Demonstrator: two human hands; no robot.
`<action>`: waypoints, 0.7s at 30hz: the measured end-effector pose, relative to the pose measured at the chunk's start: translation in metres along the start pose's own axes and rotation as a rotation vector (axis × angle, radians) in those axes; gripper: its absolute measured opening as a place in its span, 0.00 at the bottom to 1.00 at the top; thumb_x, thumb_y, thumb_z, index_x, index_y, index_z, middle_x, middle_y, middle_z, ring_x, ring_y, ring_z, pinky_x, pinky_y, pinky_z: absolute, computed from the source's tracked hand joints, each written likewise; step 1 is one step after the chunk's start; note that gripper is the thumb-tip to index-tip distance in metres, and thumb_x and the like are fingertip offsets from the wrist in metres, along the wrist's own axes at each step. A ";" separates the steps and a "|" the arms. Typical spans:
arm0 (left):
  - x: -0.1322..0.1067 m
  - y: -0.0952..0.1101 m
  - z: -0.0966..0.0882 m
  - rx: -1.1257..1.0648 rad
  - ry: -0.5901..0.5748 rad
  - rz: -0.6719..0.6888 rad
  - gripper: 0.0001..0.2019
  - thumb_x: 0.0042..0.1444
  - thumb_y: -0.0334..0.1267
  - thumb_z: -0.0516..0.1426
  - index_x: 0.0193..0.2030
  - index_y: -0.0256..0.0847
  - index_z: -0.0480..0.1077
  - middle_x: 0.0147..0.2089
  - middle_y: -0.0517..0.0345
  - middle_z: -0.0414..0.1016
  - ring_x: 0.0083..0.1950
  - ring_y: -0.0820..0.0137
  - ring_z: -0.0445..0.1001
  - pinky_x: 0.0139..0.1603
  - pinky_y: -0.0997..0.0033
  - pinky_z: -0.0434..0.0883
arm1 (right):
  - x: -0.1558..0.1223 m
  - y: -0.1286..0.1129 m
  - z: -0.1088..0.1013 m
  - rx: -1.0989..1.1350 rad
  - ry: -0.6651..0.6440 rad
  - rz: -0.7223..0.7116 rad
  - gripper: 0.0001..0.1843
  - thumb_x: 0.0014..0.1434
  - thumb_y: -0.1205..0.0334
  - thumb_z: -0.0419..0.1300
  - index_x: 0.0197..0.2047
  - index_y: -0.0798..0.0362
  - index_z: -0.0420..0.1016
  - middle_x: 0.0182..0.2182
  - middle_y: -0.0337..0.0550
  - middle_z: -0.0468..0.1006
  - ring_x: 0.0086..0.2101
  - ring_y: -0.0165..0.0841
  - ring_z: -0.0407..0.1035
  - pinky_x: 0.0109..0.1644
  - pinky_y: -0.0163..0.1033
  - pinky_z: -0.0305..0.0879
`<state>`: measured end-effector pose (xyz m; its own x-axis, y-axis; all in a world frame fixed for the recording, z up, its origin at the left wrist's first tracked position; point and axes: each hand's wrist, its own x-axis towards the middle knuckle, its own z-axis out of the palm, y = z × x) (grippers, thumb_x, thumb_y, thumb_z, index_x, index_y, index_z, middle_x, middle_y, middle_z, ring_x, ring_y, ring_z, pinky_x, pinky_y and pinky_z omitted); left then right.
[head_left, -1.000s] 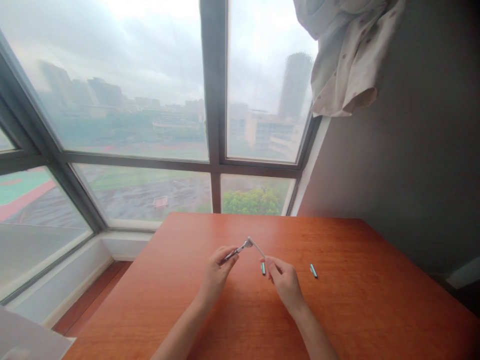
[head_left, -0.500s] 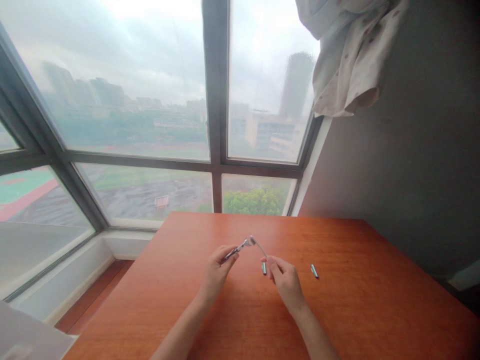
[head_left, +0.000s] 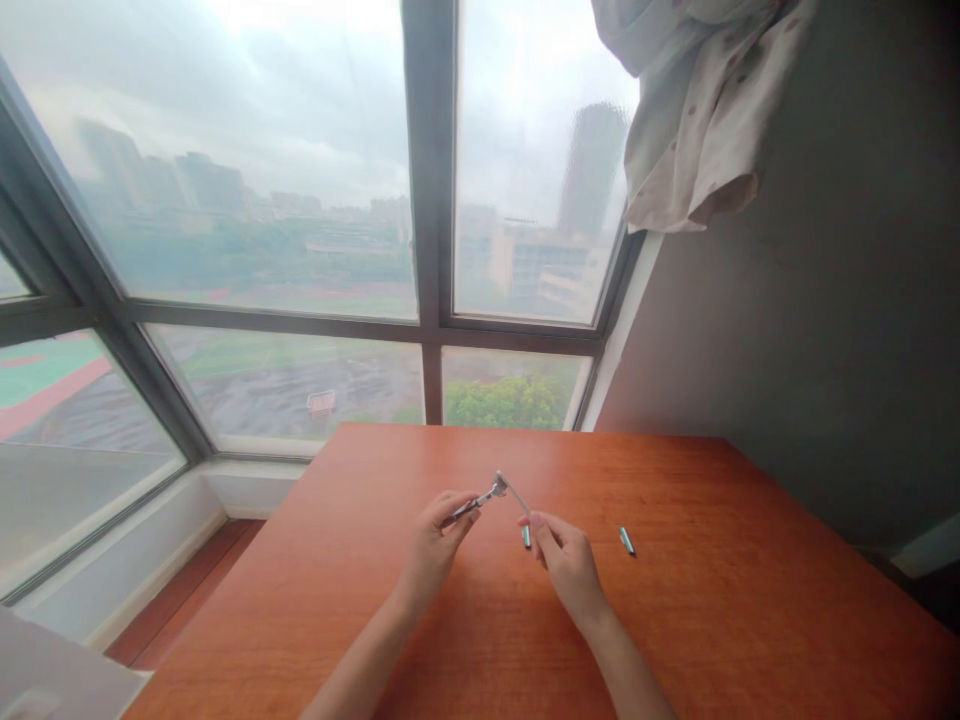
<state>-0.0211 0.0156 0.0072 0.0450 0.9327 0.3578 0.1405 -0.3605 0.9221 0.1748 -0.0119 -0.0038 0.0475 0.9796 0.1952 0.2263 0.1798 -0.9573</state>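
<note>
My left hand [head_left: 437, 537] is closed around the dark and silver handle of a razor [head_left: 486, 496], whose head points up and to the right. Pinched in my right hand [head_left: 568, 560] is a thin, pale toothbrush [head_left: 517, 497], slanting up to the left. Its brush end meets the razor's head, apparently touching it above the table. Just beside my right fingertips, a green and black razor cartridge [head_left: 526, 538] lies on the wood, partly covered by them. A second such cartridge [head_left: 627, 541] lies farther right.
The reddish-brown wooden table [head_left: 375, 620] stretches beneath both hands, its far edge close to the framed windows [head_left: 431, 330]. A pale spotted cloth [head_left: 697, 140] hangs at the upper right by the grey wall [head_left: 810, 330].
The toothbrush end has moved slightly left onto the razor's head, where a small gap showed before. Both hands keep their holds, and the cartridges lie where they were.
</note>
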 end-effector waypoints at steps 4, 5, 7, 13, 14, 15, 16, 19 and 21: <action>0.000 0.003 0.000 0.005 0.018 -0.002 0.12 0.53 0.44 0.61 0.39 0.41 0.79 0.35 0.54 0.76 0.37 0.65 0.73 0.39 0.69 0.71 | 0.000 0.001 0.000 0.034 -0.005 0.002 0.29 0.62 0.41 0.50 0.37 0.59 0.79 0.18 0.35 0.62 0.20 0.28 0.56 0.23 0.32 0.50; -0.001 0.004 0.000 0.003 0.025 0.002 0.11 0.53 0.44 0.60 0.40 0.41 0.79 0.35 0.54 0.76 0.37 0.66 0.73 0.39 0.69 0.71 | 0.000 0.002 0.000 0.036 -0.002 0.001 0.29 0.62 0.41 0.50 0.37 0.59 0.79 0.18 0.35 0.62 0.20 0.28 0.56 0.23 0.32 0.50; -0.001 0.005 0.000 0.000 0.023 0.014 0.11 0.54 0.43 0.60 0.40 0.41 0.79 0.35 0.54 0.76 0.38 0.65 0.73 0.40 0.70 0.71 | 0.000 0.004 0.000 0.034 0.002 0.002 0.29 0.62 0.42 0.50 0.37 0.59 0.79 0.18 0.35 0.62 0.20 0.27 0.56 0.23 0.32 0.50; 0.000 0.001 -0.001 0.014 0.022 -0.036 0.12 0.54 0.45 0.60 0.40 0.41 0.78 0.36 0.53 0.77 0.38 0.64 0.73 0.39 0.70 0.71 | 0.000 0.006 0.001 0.041 0.003 0.000 0.29 0.62 0.41 0.50 0.36 0.59 0.80 0.17 0.35 0.62 0.19 0.27 0.56 0.22 0.32 0.49; 0.000 0.000 -0.002 0.015 0.031 -0.046 0.12 0.54 0.45 0.60 0.40 0.41 0.78 0.36 0.54 0.77 0.39 0.64 0.74 0.39 0.70 0.71 | 0.000 0.006 0.001 0.041 0.005 0.001 0.29 0.61 0.41 0.50 0.35 0.59 0.79 0.17 0.35 0.62 0.19 0.27 0.56 0.22 0.32 0.50; 0.000 -0.001 -0.002 0.016 0.033 -0.049 0.12 0.54 0.45 0.60 0.40 0.41 0.78 0.37 0.54 0.77 0.39 0.64 0.74 0.40 0.70 0.70 | 0.000 0.005 0.001 0.041 0.008 0.002 0.29 0.61 0.40 0.50 0.35 0.59 0.79 0.17 0.35 0.62 0.20 0.28 0.57 0.23 0.32 0.51; -0.001 -0.001 -0.002 0.015 0.028 -0.046 0.12 0.54 0.44 0.60 0.41 0.42 0.78 0.37 0.54 0.77 0.39 0.64 0.74 0.40 0.70 0.70 | 0.000 0.005 0.001 0.038 0.011 0.003 0.29 0.61 0.40 0.50 0.34 0.58 0.79 0.17 0.35 0.62 0.20 0.28 0.57 0.24 0.32 0.51; -0.001 0.000 -0.002 0.009 0.000 -0.015 0.11 0.54 0.44 0.60 0.41 0.42 0.79 0.37 0.54 0.77 0.39 0.65 0.74 0.40 0.70 0.70 | 0.000 0.004 0.000 0.032 0.011 0.001 0.28 0.62 0.41 0.50 0.33 0.58 0.78 0.17 0.35 0.62 0.20 0.28 0.57 0.24 0.32 0.52; -0.001 0.000 -0.001 0.011 0.001 -0.008 0.11 0.54 0.44 0.60 0.41 0.42 0.79 0.37 0.54 0.77 0.39 0.65 0.74 0.40 0.71 0.70 | 0.000 0.004 0.000 0.036 0.001 0.000 0.28 0.62 0.42 0.50 0.33 0.58 0.78 0.18 0.35 0.62 0.20 0.28 0.57 0.24 0.32 0.51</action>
<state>-0.0225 0.0143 0.0067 0.0428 0.9355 0.3508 0.1514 -0.3531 0.9233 0.1758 -0.0114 -0.0075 0.0483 0.9796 0.1949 0.1910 0.1824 -0.9645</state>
